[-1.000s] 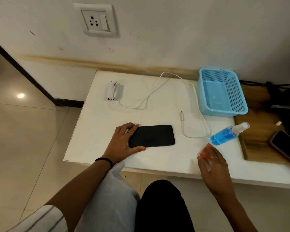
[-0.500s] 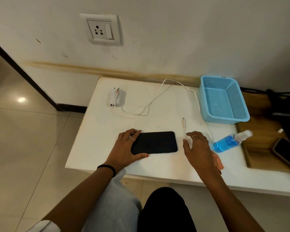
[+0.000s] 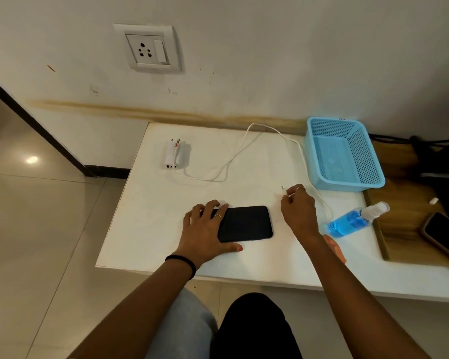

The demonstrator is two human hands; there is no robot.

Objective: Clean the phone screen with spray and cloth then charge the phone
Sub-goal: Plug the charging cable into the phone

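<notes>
Phone (image 3: pixel 245 224) lies flat, screen dark, at table (image 3: pixel 145 229) centre; left hand (image 3: pixel 205 229) rests spread on its left end. Right hand (image 3: pixel 297 211) pinches cable (image 3: pixel 233 156) tip. Bottle (image 3: pixel 353 221) holds blue liquid, lying right. Basket (image 3: pixel 322 177), far right, holds nothing visible.

Blue mesh basket (image 3: pixel 347 154) (upright) on white table (image 3: pixel 151 203); second phone (image 3: pixel 443 235) on wood.

No legible txt or labels anywhere.
</notes>
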